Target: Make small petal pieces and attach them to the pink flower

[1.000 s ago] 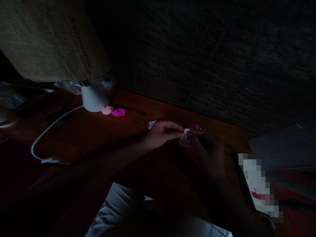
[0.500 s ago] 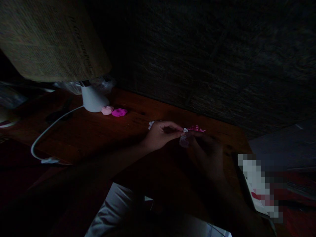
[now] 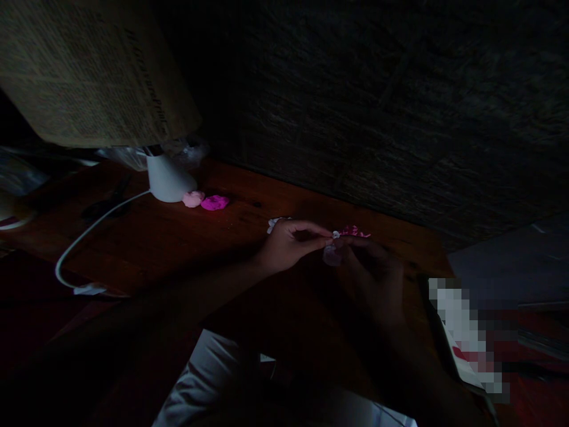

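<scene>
My left hand (image 3: 288,242) pinches a small white piece of what looks like modelling clay (image 3: 336,235) between thumb and forefinger. From the other side my right hand (image 3: 376,270), deep in shadow, has its fingertips closed on the same piece. Below the fingertips shows a pale, translucent lilac lump (image 3: 332,255); how it joins the white piece I cannot tell. Just behind the right fingers lies a cluster of small pink bits (image 3: 354,231) on the table. A whitish lump (image 3: 272,225) is partly hidden behind my left hand.
Light pink clay (image 3: 193,198) and magenta clay (image 3: 215,203) rest against the white base of a lamp (image 3: 166,178) with a newsprint shade. Its cable (image 3: 89,231) loops over the wooden table (image 3: 249,237). Dark scissors (image 3: 104,207) lie at left. A dark textured wall rises behind.
My fingertips shift slightly around the white piece, which has turned and looks a little smaller. Both hands stay in nearly the same place.
</scene>
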